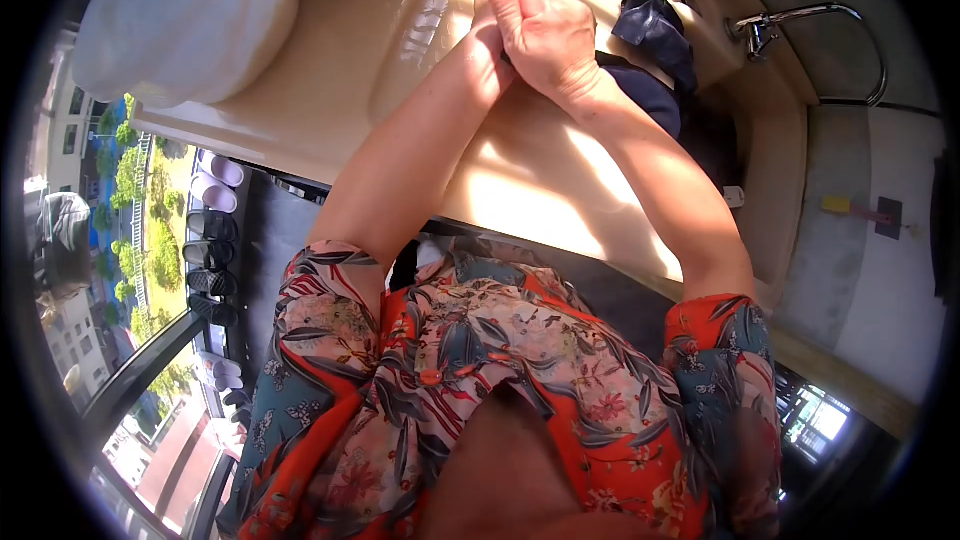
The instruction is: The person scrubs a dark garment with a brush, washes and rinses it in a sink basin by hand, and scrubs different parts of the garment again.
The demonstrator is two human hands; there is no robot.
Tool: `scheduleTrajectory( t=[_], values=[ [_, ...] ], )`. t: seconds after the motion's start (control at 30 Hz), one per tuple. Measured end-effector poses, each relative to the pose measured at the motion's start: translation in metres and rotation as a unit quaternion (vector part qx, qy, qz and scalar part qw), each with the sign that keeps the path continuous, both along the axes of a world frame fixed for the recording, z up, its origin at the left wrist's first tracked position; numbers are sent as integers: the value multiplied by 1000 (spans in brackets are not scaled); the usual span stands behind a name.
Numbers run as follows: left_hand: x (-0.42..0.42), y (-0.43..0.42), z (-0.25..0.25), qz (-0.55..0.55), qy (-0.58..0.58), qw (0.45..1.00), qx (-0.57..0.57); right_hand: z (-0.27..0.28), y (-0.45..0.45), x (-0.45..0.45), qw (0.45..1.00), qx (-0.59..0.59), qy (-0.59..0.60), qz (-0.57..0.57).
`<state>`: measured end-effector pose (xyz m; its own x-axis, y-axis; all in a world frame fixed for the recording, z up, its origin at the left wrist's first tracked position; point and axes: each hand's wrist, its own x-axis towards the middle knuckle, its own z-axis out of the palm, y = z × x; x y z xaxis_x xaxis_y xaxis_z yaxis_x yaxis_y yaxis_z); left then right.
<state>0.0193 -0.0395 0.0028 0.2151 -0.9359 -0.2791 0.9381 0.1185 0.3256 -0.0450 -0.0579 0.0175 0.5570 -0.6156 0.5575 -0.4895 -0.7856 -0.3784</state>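
My left hand point(487, 36) and my right hand point(552, 37) are pressed together over the beige sink counter point(400, 90). The fingers of the right hand are folded against the left one, which is largely covered. Both look closed, and whatever lies between them, if anything, is hidden. Just to the right of the hands, a crumpled dark blue cloth point(655, 32) rests in the sink, with more dark fabric point(642, 95) partly behind my right forearm.
A chrome faucet point(800, 18) curves out at the upper right. A large white rounded object point(190, 20) stands at the upper left. Pairs of slippers point(212, 240) line the floor beside the window at left. A yellow-handled item point(845, 206) is at the right.
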Motion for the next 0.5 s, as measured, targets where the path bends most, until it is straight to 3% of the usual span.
scheduleTrajectory(
  t=[0.03,0.13,0.17,0.2,0.23,0.27,0.3,0.33,0.37,0.43,0.5],
  values=[
    [-4,9,16,-2,-34,997,69,2,-24,-2,998,59,3,-24],
    [-10,-29,-13,58,-20,993,96,-10,-78,-4,970,189,88,-122],
    [-3,-12,-1,42,-5,998,46,-11,-67,-2,970,201,70,-116],
    [-1,-1,6,41,-42,998,25,-7,-47,3,989,73,32,-121],
    [0,7,8,40,-77,996,6,-14,-35,7,992,-12,78,-100],
    [6,8,-12,12,-39,998,-58,-9,-13,6,995,-16,69,-74],
    [2,16,-2,18,49,998,-27,-4,3,4,997,-23,60,-49],
    [1,10,4,0,-17,1000,-24,-6,-11,1,999,-1,18,-46],
    [1,4,4,-22,-86,996,-22,-3,-29,-3,994,22,63,-85],
    [-14,-16,15,8,-91,994,63,-27,-101,-25,972,208,64,-87],
    [-3,-21,20,-25,-96,992,74,-6,-92,-26,977,194,7,-86]
  ],
)
